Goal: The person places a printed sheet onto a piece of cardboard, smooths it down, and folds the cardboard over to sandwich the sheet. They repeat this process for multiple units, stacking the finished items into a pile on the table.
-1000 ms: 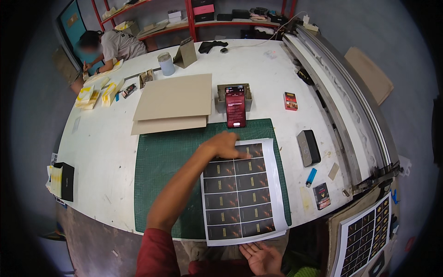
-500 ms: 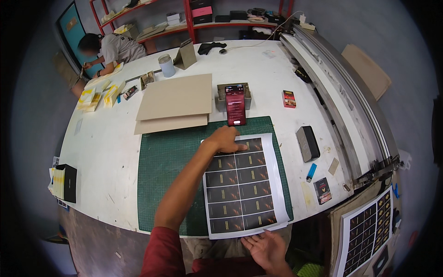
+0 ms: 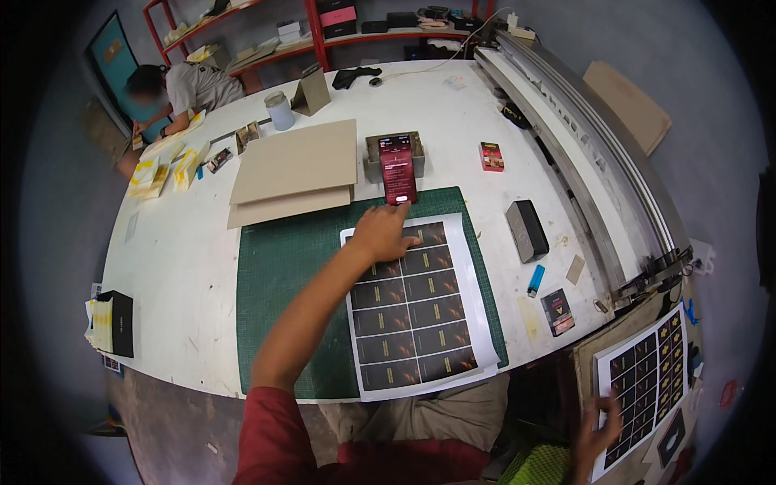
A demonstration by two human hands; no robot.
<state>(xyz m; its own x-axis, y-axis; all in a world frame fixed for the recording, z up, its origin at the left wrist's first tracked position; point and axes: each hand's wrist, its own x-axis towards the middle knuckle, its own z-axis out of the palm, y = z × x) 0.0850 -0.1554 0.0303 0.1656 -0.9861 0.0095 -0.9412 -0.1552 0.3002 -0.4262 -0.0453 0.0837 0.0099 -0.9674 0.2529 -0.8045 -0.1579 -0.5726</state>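
Cardboard [image 3: 295, 166] lies on the bench [image 3: 178, 275], beyond and left of the fingers of the left hand [image 3: 378, 233], with a green cutting mat [image 3: 279, 267] beside them. These fingers rest on the far end of dark printed sheets [image 3: 414, 311], thumb spread from forefinger, gripping nothing; the sheets run from there toward the bench's near edge. A phone [image 3: 396, 168] stands just past the forefinger. Farther right of the fingers are a dark case [image 3: 527, 232] and a blue lighter [image 3: 535, 280]. The fingers of the right hand [image 3: 596, 432] curl loosely beside other printed sheets [image 3: 638, 380]; whether they grip one, I cannot tell.
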